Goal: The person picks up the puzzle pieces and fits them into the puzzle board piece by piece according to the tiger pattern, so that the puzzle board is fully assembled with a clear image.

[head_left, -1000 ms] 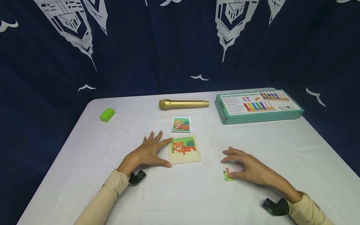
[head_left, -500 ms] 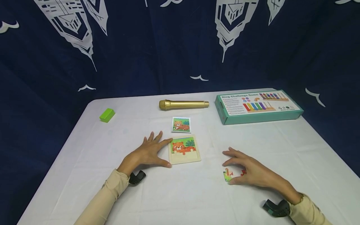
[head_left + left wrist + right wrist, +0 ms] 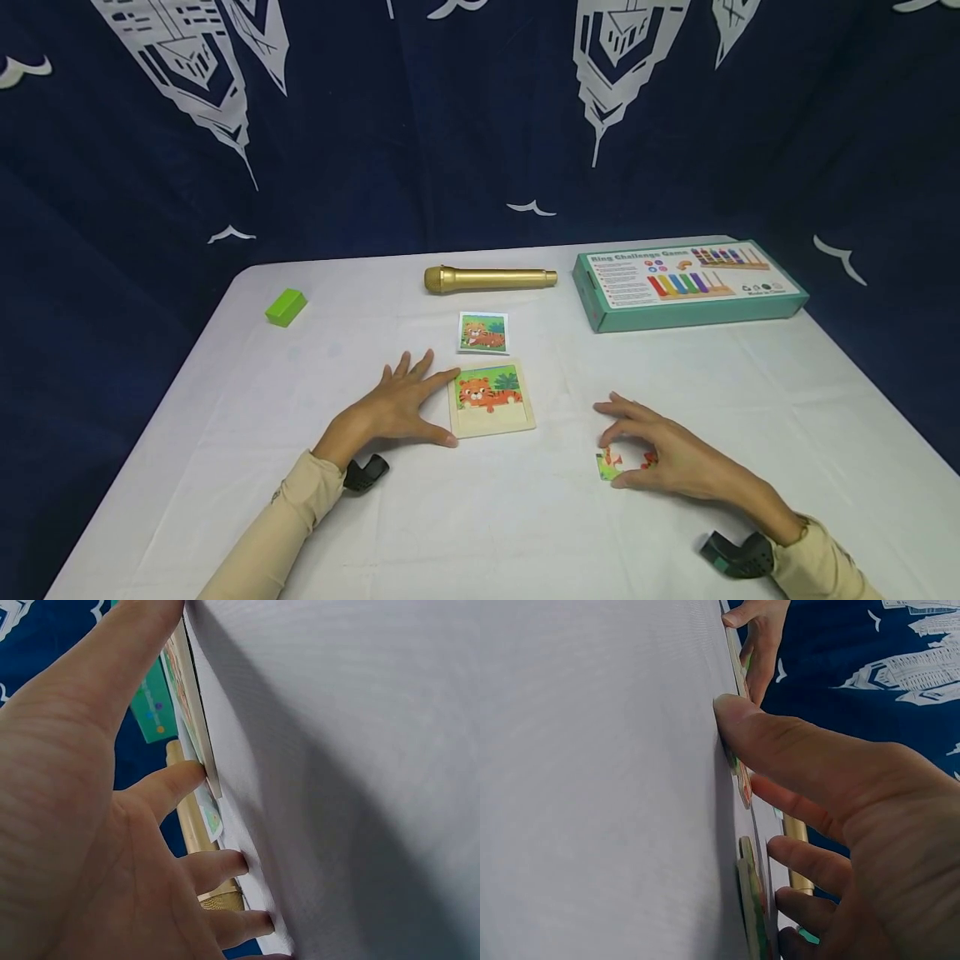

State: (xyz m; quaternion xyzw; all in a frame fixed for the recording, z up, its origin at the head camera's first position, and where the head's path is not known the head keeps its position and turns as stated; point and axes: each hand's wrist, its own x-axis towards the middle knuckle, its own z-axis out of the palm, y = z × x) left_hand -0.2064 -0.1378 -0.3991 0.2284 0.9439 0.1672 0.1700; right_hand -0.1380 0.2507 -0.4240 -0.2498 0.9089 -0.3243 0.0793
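Note:
My left hand (image 3: 401, 404) lies with fingers spread beside a wooden puzzle board (image 3: 495, 423). Its index finger touches the board's upper left corner, and the thumb is at the lower left one. Orange tiger pieces (image 3: 489, 390) fill the board's upper part; bare wood shows below. To the right, my right hand (image 3: 675, 450) pinches a small green and orange puzzle piece (image 3: 604, 467) between thumb and index finger, flat at table level. A second puzzle piece (image 3: 649, 460), partly hidden, lies under that hand; the right wrist view shows its edge (image 3: 751, 907) near the other fingers.
A tiger picture card (image 3: 483, 333) lies just behind the board. Farther back are a golden microphone (image 3: 491, 279) and a teal game box (image 3: 690, 287). One green block (image 3: 286, 307) sits at the left. A dark blue patterned cloth (image 3: 420, 125) hangs behind the white table (image 3: 450, 533).
My right thumb has slid off the piece's face to its near edge, and the index finger has come down to its far edge. My left hand and the board have stayed put.

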